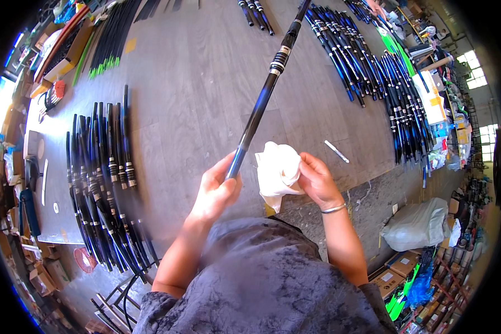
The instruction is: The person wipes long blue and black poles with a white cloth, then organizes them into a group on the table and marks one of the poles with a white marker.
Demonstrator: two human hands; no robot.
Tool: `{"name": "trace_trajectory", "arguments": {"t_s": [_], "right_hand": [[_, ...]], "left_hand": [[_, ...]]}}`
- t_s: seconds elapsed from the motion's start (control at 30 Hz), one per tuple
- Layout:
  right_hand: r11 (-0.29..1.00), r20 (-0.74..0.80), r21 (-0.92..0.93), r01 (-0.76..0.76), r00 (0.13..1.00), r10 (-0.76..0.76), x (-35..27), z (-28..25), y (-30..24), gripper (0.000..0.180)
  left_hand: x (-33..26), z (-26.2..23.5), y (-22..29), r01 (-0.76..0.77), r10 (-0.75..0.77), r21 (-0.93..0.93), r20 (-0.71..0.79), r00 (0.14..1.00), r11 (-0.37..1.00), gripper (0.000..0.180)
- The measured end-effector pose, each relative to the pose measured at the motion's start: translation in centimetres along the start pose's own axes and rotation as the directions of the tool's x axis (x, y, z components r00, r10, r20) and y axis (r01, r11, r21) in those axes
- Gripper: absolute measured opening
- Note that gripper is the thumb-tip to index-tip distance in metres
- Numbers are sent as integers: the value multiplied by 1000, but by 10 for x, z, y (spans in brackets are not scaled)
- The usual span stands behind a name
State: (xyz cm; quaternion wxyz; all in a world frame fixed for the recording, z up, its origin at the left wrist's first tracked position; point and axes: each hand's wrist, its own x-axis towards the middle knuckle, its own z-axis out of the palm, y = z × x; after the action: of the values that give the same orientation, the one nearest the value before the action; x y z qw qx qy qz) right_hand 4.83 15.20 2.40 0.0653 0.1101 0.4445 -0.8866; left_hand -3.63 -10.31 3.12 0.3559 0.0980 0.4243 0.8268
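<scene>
My left hand (215, 189) is closed around the lower end of a glossy black and blue fishing rod (256, 116). The rod slants up and away to the right, with silver rings on its reel seat. In my right hand (319, 181), a bunched white cloth (277, 171) is pinched between the fingers and thumb. The cloth is just right of the rod and apart from it. Part of it hangs down toward the table's near edge. A white pen-like stick (336, 151) lies on the table beyond my right hand.
On the grey table (200, 72), a row of rods (103, 183) lies at left. More rod bundles (345, 53) are at far right, near another person's hand (376, 8). Green-tipped black rods (107, 44) lie far left. A grey-white sack (416, 225) stands beside cardboard boxes (398, 267) at right.
</scene>
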Motion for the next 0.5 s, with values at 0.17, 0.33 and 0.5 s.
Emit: {"name": "trace_trajectory", "arguments": {"t_s": [0.17,0.33,0.5], "right_hand": [[991,-140,78,112,985,-100,-19,15,-23,25],[988,-146,8,153,978,-151,-18,12,-32,13],[988,-337,-87,125,930,-147,-14,-8,-23,18]], "left_hand": [[-1,4,3,-2,2,-11,8,1000,1000,69],[-1,2,1,-24,25,-18,48,999,1000,68],[-3,11,8,18,-18,5,6,1000,1000,67]]}}
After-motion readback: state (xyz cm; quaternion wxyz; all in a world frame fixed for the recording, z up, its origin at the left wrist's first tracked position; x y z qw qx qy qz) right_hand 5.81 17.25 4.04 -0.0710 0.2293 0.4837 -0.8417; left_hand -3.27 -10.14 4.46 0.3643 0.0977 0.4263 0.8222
